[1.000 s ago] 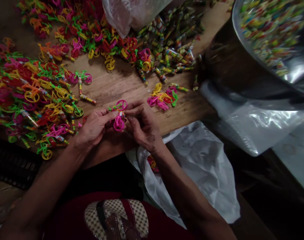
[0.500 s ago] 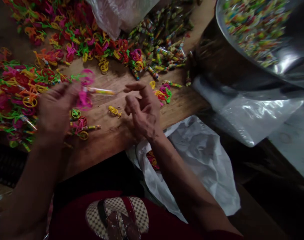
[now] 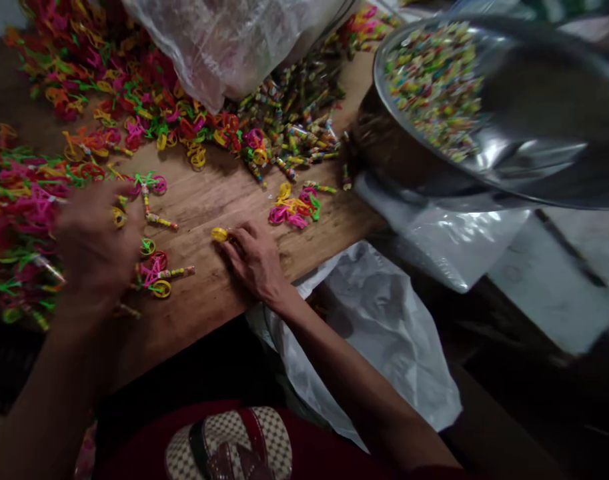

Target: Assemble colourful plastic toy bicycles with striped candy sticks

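My right hand [image 3: 251, 257] lies low on the wooden table [image 3: 219, 193], its fingertips touching a small yellow plastic wheel piece [image 3: 219, 234]; the fingers curl round it. My left hand [image 3: 91, 240] is blurred and rests over the edge of a heap of small plastic toy bicycles [image 3: 14, 207] at the left, fingers spread downward. A pink and green toy bicycle [image 3: 151, 183] lies just beyond the left hand. A few more toy bicycles [image 3: 159, 270] lie near its thumb.
A long heap of coloured bicycle parts [image 3: 149, 113] and candy tubes [image 3: 294, 127] runs along the table's far side under a clear plastic bag [image 3: 234, 40]. A small cluster of loose wheels [image 3: 294, 207] lies at mid-table. A big metal bowl [image 3: 509, 153] of candy stands right; white plastic sheet [image 3: 384, 327] hangs below.
The left hand carried the pink bicycle left and put it down near the heap. The right hand dropped to the table onto the yellow piece. The camera view has shifted.
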Motion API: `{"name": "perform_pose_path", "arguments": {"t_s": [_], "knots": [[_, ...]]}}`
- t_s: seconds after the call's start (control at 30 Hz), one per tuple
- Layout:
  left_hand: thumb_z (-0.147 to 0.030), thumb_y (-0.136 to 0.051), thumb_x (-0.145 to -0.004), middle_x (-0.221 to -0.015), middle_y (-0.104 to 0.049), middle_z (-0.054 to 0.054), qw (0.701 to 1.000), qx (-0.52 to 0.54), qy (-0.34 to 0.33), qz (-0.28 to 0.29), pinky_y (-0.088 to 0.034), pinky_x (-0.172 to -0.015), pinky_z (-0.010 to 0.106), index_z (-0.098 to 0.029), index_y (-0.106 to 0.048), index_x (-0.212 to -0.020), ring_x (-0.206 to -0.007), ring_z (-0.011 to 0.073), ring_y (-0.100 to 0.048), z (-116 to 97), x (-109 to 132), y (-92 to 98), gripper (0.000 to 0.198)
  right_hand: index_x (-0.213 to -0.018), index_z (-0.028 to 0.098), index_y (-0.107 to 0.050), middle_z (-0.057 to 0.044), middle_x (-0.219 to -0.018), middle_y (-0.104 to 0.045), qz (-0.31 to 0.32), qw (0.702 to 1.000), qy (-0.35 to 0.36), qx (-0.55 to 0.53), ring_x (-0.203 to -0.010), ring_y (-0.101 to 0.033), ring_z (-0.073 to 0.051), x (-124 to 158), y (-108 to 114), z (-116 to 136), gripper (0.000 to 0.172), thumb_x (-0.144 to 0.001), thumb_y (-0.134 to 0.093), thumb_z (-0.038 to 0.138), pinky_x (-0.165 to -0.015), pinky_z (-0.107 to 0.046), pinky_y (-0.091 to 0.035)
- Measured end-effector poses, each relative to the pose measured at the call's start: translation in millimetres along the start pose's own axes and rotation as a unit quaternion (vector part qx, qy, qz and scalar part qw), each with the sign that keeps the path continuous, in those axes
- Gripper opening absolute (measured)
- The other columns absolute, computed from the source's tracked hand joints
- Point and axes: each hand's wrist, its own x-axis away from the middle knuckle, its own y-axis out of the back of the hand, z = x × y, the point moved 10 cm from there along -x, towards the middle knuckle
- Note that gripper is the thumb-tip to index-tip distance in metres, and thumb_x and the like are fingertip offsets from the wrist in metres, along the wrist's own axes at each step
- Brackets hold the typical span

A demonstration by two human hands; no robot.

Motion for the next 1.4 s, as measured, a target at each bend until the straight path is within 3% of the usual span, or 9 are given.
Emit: {"name": "perform_pose_path", "arguments": {"t_s": [0.1, 0.2, 0.33, 0.47, 0.63, 0.77, 1.0, 1.23, 1.4], "knots": [[-0.031, -0.052, -0.094, -0.112, -0.073, 0.014, 0.991, -0.056, -0.07, 0.096, -0.049, -0.101, 0.05, -0.017, -0.07, -0.113, -0.11, 0.0326, -0.066, -44, 23, -64.9, 0.029, -0.097, 0.019, -0.066, -0.01, -0.094, -0.065, -0.013, 1.0, 0.0, -0.008, -0.089, -0.058, -0.022, 1, 24, -6, 0.021, -0.099, -0.05, 0.032, -0.082, -0.037, -0.048], [-0.031, -0.047, -0.097, -0.128, -0.068, 0.015, 0.975, -0.063, -0.147, 0.153, -0.044, -0.11, 0.051, -0.015, -0.065, -0.125, -0.126, 0.0333, -0.058, -67, 46, -101.9, 0.037, -0.09, 0.018, -0.067, -0.008, -0.089, -0.065, 0.095, 0.995, 0.022, 0.007, -0.08, -0.058, -0.019, 12, 58, -12, 0.029, -0.1, -0.05, 0.039, -0.072, -0.032, -0.047], [-0.028, -0.043, -0.097, -0.151, -0.051, 0.019, 0.973, -0.102, -0.158, 0.132, -0.033, -0.117, 0.06, -0.012, -0.061, -0.131, -0.149, 0.0393, -0.032, -44, 52, -107.4, 0.042, -0.082, 0.023, -0.07, -0.003, -0.077, -0.066, 0.295, 0.954, 0.041, 0.035, -0.065, -0.058, -0.014, 54, 116, -26, 0.03, -0.099, -0.054, 0.043, -0.059, -0.028, -0.042], [-0.026, -0.041, -0.098, -0.15, -0.051, 0.021, 0.975, -0.113, -0.163, 0.1, -0.035, -0.117, 0.06, -0.011, -0.06, -0.131, -0.152, 0.0397, -0.026, -20, 49, -100.8, 0.041, -0.091, 0.023, -0.073, -0.005, -0.084, -0.07, 0.235, 0.966, 0.014, 0.109, -0.065, -0.061, -0.016, 51, 155, -49, 0.024, -0.093, -0.062, 0.045, -0.057, -0.029, -0.043], [-0.024, -0.041, -0.097, -0.148, -0.055, 0.012, 0.974, -0.116, -0.179, 0.081, -0.035, -0.118, 0.058, -0.021, -0.061, -0.128, -0.152, 0.0362, -0.026, -14, 46, -90.8, 0.036, -0.117, 0.017, -0.067, -0.015, -0.108, -0.068, 0.041, 0.977, -0.061, 0.2, -0.093, -0.063, -0.028, -3, 122, -80, 0.034, -0.09, -0.064, 0.038, -0.079, -0.04, -0.049], [-0.024, -0.043, -0.096, -0.141, -0.06, 0.016, 0.977, -0.095, -0.161, 0.105, -0.037, -0.117, 0.059, -0.018, -0.062, -0.127, -0.145, 0.0341, -0.041, -13, 48, -89.7, 0.036, -0.12, 0.015, -0.064, -0.019, -0.116, -0.064, 0.02, 0.973, -0.071, 0.22, -0.107, -0.056, -0.034, -21, 83, -86, 0.036, -0.088, -0.064, 0.031, -0.091, -0.05, -0.046], [-0.024, -0.057, -0.088, -0.119, -0.072, 0.013, 0.986, 0.109, -0.008, 0.123, -0.048, -0.106, 0.046, -0.017, -0.069, -0.115, -0.113, 0.0282, -0.067, -46, 17, -112.9, 0.03, -0.116, 0.022, -0.064, -0.009, -0.111, -0.061, -0.061, 0.996, 0.014, -0.059, -0.1, -0.059, -0.024, -25, 72, -52, 0.03, -0.085, -0.06, 0.021, -0.087, -0.041, -0.053], [-0.008, -0.072, -0.068, -0.082, -0.071, 0.001, 0.781, 0.509, 0.283, 0.225, -0.054, -0.063, 0.023, -0.013, -0.061, -0.116, -0.064, 0.0113, -0.065, -37, 5, -182.3, 0.05, -0.106, 0.024, -0.064, -0.006, -0.118, -0.06, -0.034, 0.94, -0.024, -0.34, -0.111, -0.062, -0.019, -30, 45, -52, 0.022, -0.085, -0.066, 0.032, -0.092, -0.035, -0.057], [-0.006, -0.077, -0.061, -0.083, -0.07, -0.002, 0.844, 0.465, 0.225, 0.147, -0.052, -0.064, 0.019, -0.018, -0.057, -0.128, -0.069, 0.0104, -0.065, -25, -1, -157.5, 0.072, -0.121, 0.025, -0.059, -0.01, -0.126, -0.06, -0.064, 0.967, -0.025, -0.243, -0.109, -0.063, -0.02, -29, 50, -47, 0.039, -0.083, -0.058, 0.019, -0.09, -0.037, -0.057]]}}
